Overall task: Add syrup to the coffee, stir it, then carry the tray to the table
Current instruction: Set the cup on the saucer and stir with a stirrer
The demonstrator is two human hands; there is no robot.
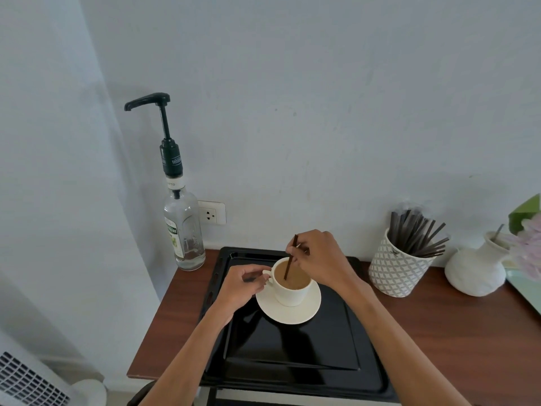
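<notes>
A white cup [292, 291] of light brown coffee stands on a white saucer [304, 312], on the far part of a black tray [292, 356]. My right hand [322, 259] pinches a dark stir stick [290, 260] whose lower end dips into the coffee. My left hand [243, 285] holds the cup at its handle on the left side. A clear syrup bottle [184, 230] with a tall black pump stands upright at the back left corner of the wooden counter, apart from both hands.
A patterned white holder [395, 271] full of dark stir sticks stands right of the tray. A white vase [477, 271] with pink flowers is further right. The brown counter [453, 332] ends at its left edge [152, 332]; a wall socket [212, 213] sits behind the bottle.
</notes>
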